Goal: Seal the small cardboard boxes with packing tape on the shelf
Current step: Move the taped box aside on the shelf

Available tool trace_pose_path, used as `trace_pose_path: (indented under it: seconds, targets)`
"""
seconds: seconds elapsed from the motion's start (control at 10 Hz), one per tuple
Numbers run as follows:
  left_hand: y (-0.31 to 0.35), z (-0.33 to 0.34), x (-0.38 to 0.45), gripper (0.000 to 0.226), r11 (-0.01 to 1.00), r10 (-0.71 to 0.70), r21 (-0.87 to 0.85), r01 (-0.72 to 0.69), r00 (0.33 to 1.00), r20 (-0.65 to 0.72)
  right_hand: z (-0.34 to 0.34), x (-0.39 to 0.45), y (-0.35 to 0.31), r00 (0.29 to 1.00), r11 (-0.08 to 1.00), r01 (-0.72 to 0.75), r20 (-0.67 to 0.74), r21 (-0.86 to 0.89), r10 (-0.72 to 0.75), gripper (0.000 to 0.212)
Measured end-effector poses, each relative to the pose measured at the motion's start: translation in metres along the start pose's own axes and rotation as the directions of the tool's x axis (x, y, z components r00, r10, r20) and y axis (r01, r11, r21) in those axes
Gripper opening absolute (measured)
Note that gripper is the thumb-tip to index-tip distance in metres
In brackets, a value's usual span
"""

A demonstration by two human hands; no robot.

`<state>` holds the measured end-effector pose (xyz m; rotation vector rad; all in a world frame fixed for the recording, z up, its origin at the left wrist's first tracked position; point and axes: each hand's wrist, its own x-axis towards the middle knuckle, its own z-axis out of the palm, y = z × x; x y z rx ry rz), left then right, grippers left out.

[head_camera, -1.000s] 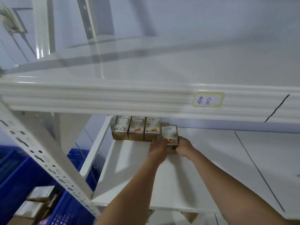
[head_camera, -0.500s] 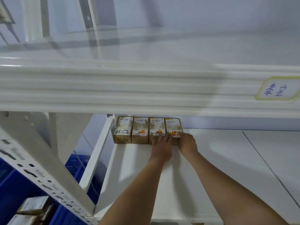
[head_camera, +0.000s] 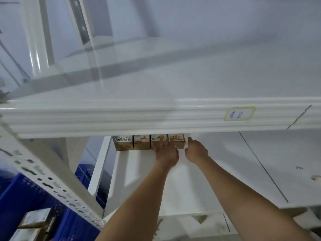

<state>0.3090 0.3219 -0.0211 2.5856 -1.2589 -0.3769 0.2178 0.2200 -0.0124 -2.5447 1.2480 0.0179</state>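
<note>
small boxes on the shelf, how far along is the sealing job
Done: four small boxes stand side by side at the back of the lower shelf. In hand: the left hand lies flat against the two rightmost boxes, and the right hand is at the right end of the row. Left: no tape roll is in view, and whether any box is taped cannot be told. More boxes sit in the blue bin.

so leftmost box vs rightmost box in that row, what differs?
The leftmost box shows black handwriting on its top; the rightmost box shows an orange print instead. The leftmost box stands untouched, while the left hand lies over the front of the rightmost box and the right hand sits at its right side. Both are small brown cardboard boxes standing side by side on the white shelf.
</note>
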Motion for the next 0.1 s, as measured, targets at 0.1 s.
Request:
trace_pose_path:
  seconds: [0.1]
  targets:
    - [0.0189, -0.0131, -0.0255, 0.058, 1.0, -0.026, -0.012, 0.026, 1.0, 0.015, -0.0213, -0.0272, 0.0161, 1.0, 1.0, -0.012, -0.015, -0.027, 0.012, 0.054]
